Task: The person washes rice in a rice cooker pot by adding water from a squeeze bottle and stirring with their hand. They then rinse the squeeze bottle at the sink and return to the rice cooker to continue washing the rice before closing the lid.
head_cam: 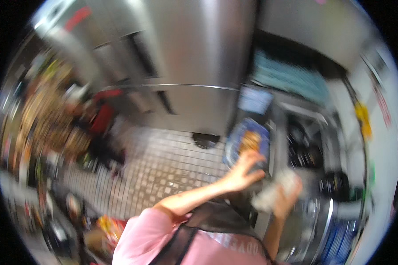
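Note:
The picture is blurred. My left hand (247, 172) reaches out with fingers apart, just below some orange-brown food (250, 140) in a blue container (232, 149); whether it touches the container cannot be told. A whitish, crumpled thing, perhaps a cloth or bag (268, 195), is held in my right hand (287, 197) beside the sink counter. Up and to the right of that hand, dark bowls or dishes (305, 155) lie in a metal sink basin (290, 114).
A tall stainless steel cabinet (199, 59) stands ahead over a tiled floor (165, 155). Another person (102, 132) is at the left, near shelves of goods (49, 116). A black round container (335, 185) and blue stacked items (340, 241) are at the right.

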Demonstrator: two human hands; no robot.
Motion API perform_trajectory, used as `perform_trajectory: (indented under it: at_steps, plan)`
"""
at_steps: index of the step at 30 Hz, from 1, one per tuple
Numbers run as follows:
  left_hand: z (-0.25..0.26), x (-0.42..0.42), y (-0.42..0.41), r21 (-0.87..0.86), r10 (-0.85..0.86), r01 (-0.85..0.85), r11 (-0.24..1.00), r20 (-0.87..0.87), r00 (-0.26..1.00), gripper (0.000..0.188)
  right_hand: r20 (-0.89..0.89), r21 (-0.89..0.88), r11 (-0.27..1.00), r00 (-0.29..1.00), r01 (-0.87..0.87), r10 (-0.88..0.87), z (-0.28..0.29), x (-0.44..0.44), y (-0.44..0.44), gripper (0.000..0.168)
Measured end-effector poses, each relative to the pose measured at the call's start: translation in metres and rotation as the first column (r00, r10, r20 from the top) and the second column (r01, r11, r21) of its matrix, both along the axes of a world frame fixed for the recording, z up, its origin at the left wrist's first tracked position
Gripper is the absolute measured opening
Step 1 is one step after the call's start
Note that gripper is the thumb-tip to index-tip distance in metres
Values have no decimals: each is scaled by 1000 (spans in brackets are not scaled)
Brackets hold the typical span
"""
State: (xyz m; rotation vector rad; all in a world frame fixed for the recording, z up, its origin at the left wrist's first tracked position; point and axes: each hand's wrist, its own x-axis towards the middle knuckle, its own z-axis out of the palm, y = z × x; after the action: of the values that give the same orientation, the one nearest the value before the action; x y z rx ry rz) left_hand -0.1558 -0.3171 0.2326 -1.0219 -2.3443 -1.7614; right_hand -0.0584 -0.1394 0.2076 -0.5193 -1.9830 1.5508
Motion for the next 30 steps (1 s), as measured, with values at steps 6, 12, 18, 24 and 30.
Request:
perform_trajectory:
  at_steps: [6, 12, 18, 24, 30]
  plan:
    - [-90, 16, -76, -358, 262, -136, 924, 332, 906, 42, 37, 808, 572, 955, 144, -294, -104, 9, 139, 81]
    - [-164, 119, -227, -921, 810, -157, 356, 220, 544, 41, 38, 965, 263, 991, -2, -130, -168, 6, 116, 44]
    - [-156, 131, -309, 44, 198, -640, 767, 933, 301, 44, 374, 303, 813, 847, -497, 378, -142, -64, -36, 47]
    - [-52, 25, -350, 896, -480, -366, 250, 443, 757, 57, 140, -849, 248, 255, -467, 957, -92, -95, -358, 52]
    - [-5, 22, -511, 316, 823, -760, 567, -174, 541, 40, -195, -891, -303, -317, -338, 928, -55, -43, -573, 57]
